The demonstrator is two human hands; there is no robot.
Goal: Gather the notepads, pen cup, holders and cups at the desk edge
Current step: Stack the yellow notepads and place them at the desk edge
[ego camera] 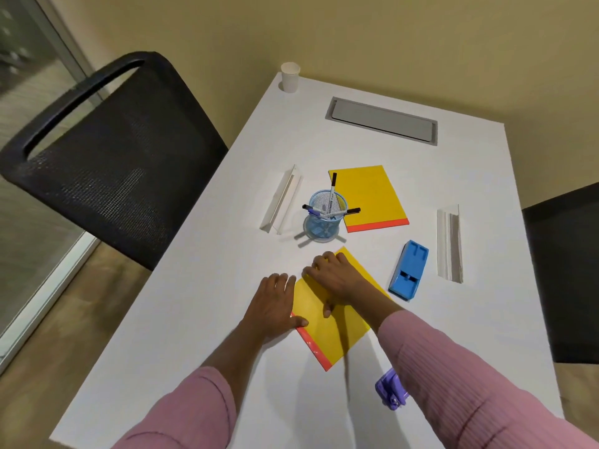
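A yellow notepad (pixel 334 332) with a red binding lies tilted on the white desk (pixel 227 319). My left hand (pixel 275 306) rests on its left edge, thumb on the red strip. My right hand (pixel 334 277) lies flat on its top, fingers spread over the far corner. A second yellow notepad (pixel 372 196) lies further back. In front of it stands a blue mesh pen cup (pixel 322 218) with several markers. Two clear holders lie on the desk, one at the left (pixel 280 200), one at the right (pixel 449 243). A white paper cup (pixel 289 76) stands at the far left corner.
A blue stapler-like block (pixel 409 270) lies right of my hands. A purple hole punch (pixel 390 388) shows under my right sleeve. A grey cable hatch (pixel 382 119) is set into the far desk. Black mesh chairs stand at the left (pixel 107 150) and right (pixel 564 270).
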